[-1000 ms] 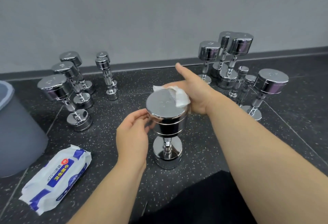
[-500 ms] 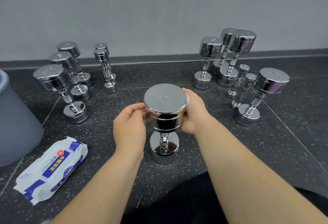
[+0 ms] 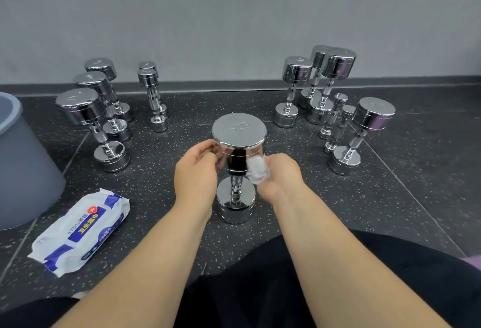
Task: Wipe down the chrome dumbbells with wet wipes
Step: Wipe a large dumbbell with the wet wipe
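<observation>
A large chrome dumbbell [image 3: 239, 130] stands on end on the dark speckled floor in front of me. My left hand [image 3: 195, 171] grips the left side of its upper head. My right hand [image 3: 279, 175] holds a crumpled white wet wipe [image 3: 256, 169] against the right side of that same head. The lower head [image 3: 235, 204] rests on the floor between my wrists.
Several chrome dumbbells [image 3: 88, 119] stand upright at the back left and several more dumbbells [image 3: 335, 88] at the back right by the grey wall. A blue-and-white wet-wipe pack [image 3: 80, 231] lies at the left. A grey bin [image 3: 18, 161] stands at the far left.
My right hand has brought the wipe from the top face of the dumbbell down round to the right side of the upper head. My left hand stays on the left side.
</observation>
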Demonstrator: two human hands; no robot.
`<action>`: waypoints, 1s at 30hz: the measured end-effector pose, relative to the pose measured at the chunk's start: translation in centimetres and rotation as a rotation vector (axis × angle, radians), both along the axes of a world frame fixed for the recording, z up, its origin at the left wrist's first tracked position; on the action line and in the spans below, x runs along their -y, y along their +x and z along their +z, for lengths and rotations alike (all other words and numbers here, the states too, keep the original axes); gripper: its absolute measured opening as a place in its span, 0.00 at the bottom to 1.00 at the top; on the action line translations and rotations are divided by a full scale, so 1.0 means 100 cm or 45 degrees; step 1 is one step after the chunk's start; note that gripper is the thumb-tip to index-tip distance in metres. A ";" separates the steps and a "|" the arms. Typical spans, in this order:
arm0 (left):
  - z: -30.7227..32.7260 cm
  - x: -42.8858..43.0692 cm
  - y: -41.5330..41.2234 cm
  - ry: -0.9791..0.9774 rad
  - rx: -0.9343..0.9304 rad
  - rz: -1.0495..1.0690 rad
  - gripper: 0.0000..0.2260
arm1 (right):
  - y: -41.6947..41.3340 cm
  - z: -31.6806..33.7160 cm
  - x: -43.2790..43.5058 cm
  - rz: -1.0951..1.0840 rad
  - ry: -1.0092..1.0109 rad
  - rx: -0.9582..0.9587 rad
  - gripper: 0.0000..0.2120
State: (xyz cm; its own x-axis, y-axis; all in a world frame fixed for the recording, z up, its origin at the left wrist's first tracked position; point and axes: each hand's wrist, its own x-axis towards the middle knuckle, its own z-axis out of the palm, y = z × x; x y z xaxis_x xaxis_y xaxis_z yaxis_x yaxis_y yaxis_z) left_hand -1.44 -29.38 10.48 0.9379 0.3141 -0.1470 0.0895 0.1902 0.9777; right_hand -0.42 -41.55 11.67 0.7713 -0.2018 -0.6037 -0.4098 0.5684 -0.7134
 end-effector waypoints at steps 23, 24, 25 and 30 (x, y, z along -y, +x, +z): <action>-0.008 -0.009 -0.007 -0.275 -0.469 -0.296 0.04 | -0.021 -0.005 -0.005 -0.017 -0.145 0.029 0.09; -0.008 -0.008 -0.007 -0.228 -0.440 -0.267 0.03 | -0.016 0.000 -0.005 -0.032 -0.088 0.110 0.09; -0.010 -0.006 -0.008 -0.137 -0.405 -0.270 0.04 | -0.011 0.004 -0.006 -0.042 -0.040 0.175 0.09; -0.019 0.020 -0.018 -0.047 -0.266 -0.599 0.10 | 0.007 0.007 -0.012 -0.103 -0.017 0.194 0.10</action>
State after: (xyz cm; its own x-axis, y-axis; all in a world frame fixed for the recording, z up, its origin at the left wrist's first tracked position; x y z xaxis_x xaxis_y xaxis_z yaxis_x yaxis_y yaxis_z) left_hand -3.28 -31.40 8.60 0.9261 -0.1433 -0.3491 0.3661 0.1163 0.9233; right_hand 0.27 -40.36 12.42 0.8344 -0.2742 -0.4781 -0.2496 0.5853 -0.7714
